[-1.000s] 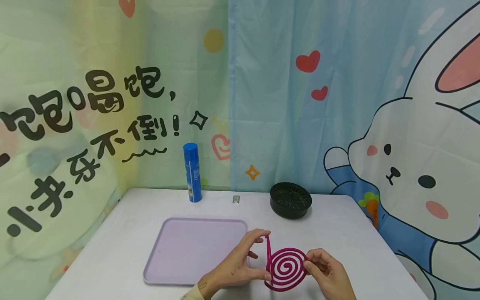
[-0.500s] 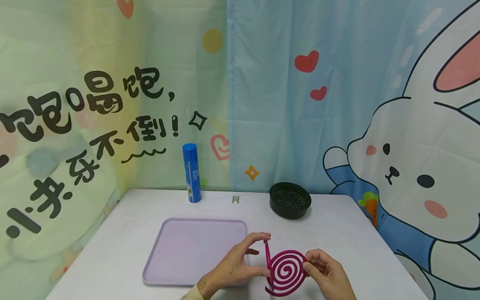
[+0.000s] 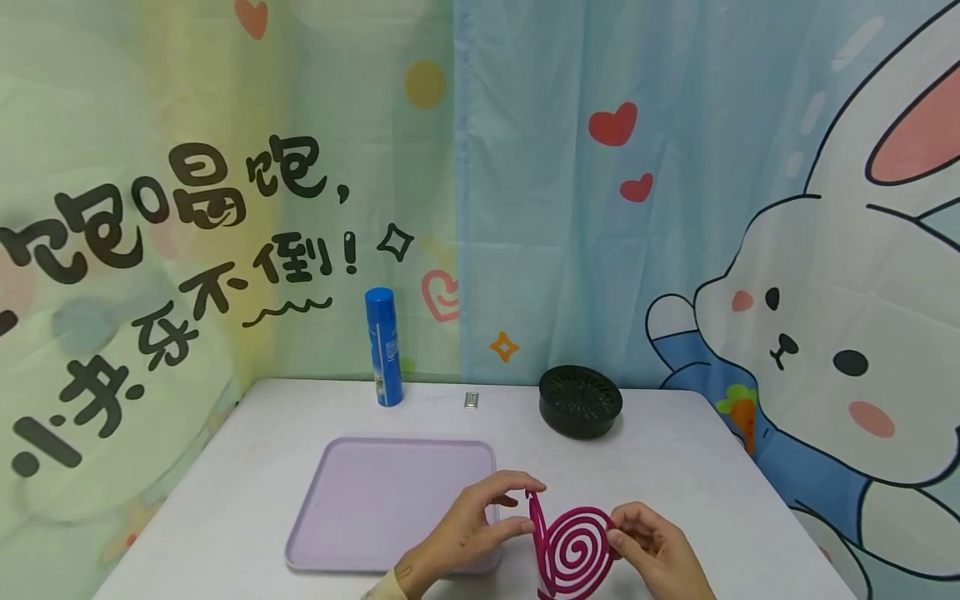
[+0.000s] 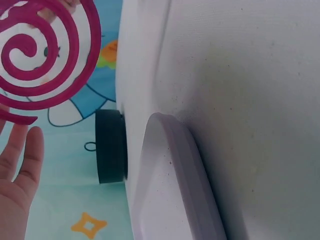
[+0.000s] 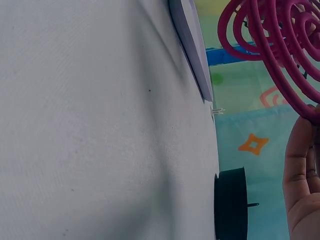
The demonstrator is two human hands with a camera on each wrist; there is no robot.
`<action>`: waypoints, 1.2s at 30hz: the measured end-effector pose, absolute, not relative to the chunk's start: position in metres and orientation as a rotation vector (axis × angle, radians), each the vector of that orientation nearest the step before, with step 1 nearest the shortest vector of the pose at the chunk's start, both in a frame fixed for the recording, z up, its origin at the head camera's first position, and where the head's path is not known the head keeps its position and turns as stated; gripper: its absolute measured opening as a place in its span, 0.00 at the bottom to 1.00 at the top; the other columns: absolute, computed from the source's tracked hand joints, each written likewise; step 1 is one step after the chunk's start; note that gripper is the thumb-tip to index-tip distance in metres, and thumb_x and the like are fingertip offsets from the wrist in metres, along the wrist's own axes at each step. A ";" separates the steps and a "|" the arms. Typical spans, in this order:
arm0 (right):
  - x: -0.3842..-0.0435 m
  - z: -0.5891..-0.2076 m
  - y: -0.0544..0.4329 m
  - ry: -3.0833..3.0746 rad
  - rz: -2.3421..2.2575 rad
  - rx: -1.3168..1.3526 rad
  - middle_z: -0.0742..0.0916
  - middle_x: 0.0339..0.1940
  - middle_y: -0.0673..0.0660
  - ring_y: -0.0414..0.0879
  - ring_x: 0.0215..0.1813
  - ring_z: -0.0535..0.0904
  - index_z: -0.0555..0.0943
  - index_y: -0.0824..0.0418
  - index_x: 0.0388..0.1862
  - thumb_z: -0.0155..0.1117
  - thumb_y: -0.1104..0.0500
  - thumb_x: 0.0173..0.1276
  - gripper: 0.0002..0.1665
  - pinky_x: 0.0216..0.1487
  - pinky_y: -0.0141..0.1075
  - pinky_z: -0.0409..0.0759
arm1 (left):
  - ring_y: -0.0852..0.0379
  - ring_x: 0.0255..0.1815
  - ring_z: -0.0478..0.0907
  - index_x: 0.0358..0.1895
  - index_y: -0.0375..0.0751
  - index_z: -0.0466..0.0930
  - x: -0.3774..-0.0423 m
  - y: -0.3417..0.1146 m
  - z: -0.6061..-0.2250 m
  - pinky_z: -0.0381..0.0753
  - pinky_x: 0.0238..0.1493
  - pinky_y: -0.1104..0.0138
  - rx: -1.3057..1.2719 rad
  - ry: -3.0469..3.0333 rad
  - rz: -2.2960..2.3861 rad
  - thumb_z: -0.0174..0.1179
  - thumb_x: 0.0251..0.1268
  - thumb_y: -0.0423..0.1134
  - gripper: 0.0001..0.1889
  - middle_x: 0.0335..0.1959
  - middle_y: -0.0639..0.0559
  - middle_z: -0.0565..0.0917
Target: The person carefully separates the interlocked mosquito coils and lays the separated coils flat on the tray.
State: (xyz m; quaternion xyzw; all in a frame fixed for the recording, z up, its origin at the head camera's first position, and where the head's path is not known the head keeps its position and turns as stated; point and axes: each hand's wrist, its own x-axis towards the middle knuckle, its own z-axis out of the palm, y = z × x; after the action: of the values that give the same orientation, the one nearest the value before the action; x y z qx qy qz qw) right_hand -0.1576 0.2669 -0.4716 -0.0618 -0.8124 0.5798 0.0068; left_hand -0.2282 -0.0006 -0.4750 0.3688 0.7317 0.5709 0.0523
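Head view: one thin magenta spiral coil, seen nearly edge-on, is held by the L hand, index finger & thumb set fairly wide along its rim; a matching magenta spiral coil is pinched narrowly at its R edge by the R hand. Both are raised above the white table, R of the lavender rectangular shallow tray; neither is in it. Rims are prob. gripped to spare thin strands, opp. edges to leave a V-shaped gap. Contents of the round black slotted-top case & blue capped cylindrical can can't be seen.
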 end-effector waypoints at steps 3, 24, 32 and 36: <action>-0.157 -0.471 0.270 -2.581 1.836 -0.147 0.85 0.38 0.60 0.47 0.39 0.83 0.75 0.71 0.50 0.61 0.62 0.75 0.13 0.45 0.31 0.85 | 0.62 0.61 0.78 0.62 0.58 0.80 -0.228 -0.001 -0.475 0.82 0.60 0.60 1.122 2.222 1.735 0.67 0.68 0.43 0.20 0.59 0.58 0.83; -0.161 -0.475 0.287 -2.635 2.034 0.189 0.85 0.41 0.60 0.46 0.41 0.83 0.73 0.74 0.52 0.62 0.55 0.76 0.21 0.47 0.31 0.85 | 0.68 0.47 0.80 0.51 0.49 0.84 -0.230 -0.003 -0.473 0.82 0.56 0.64 1.173 2.131 1.673 0.69 0.65 0.40 0.13 0.47 0.49 0.88; -0.161 -0.475 0.289 -2.636 2.013 0.163 0.85 0.43 0.62 0.48 0.41 0.83 0.73 0.74 0.53 0.63 0.53 0.75 0.24 0.48 0.32 0.85 | 0.68 0.43 0.79 0.46 0.47 0.85 -0.230 -0.004 -0.472 0.80 0.52 0.70 1.149 2.149 1.663 0.70 0.64 0.41 0.10 0.41 0.52 0.88; -0.161 -0.474 0.290 -2.629 1.996 0.119 0.86 0.44 0.62 0.48 0.42 0.83 0.73 0.74 0.53 0.64 0.52 0.74 0.25 0.48 0.32 0.85 | 0.69 0.40 0.80 0.44 0.45 0.85 -0.230 -0.004 -0.471 0.80 0.50 0.69 1.079 2.139 1.686 0.69 0.64 0.40 0.08 0.40 0.50 0.88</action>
State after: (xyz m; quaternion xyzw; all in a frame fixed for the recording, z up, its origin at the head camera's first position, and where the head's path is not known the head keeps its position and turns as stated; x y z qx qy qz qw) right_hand -0.1610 0.2904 -0.4743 0.0360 -0.7933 0.6024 -0.0807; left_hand -0.2298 -0.0037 -0.4712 0.3662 0.7260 0.5724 0.1058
